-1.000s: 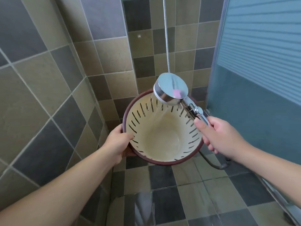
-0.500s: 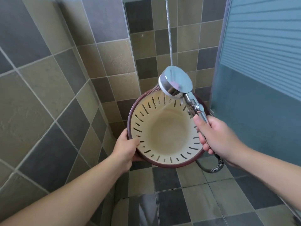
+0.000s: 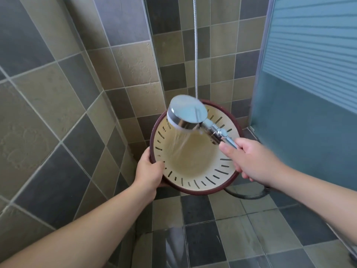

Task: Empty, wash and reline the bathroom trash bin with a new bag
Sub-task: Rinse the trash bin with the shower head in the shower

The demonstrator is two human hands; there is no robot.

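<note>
The bin (image 3: 195, 165) is gripped at its left rim by the left hand (image 3: 149, 174), with the thumb hooked over the dark red edge onto the cream inside and the other fingers hidden behind the wall. The handle of the shower head (image 3: 186, 113) is clasped by the right hand (image 3: 249, 159), the fingers curled round the chrome stem and the thumb laid along its top. Both forearms are stretched forward from the lower corners, the left rising from the lower left, the right coming in from the right edge.

The bin is held in the air in the tiled corner, between the tiled wall (image 3: 58, 93) and the frosted glass door (image 3: 309, 84), above the tiled floor (image 3: 202, 229). It is tipped so that its mouth is turned up toward the camera and its base points away and down toward the corner; its long axis is therefore seen almost end on. Short dark slots are seen round the upper wall.

The shower head is held over the far left rim, its handle slanting down to the right, and water (image 3: 180, 144) is sprayed into the bin. A metal hose (image 3: 196, 45) is seen hanging down the back wall.
</note>
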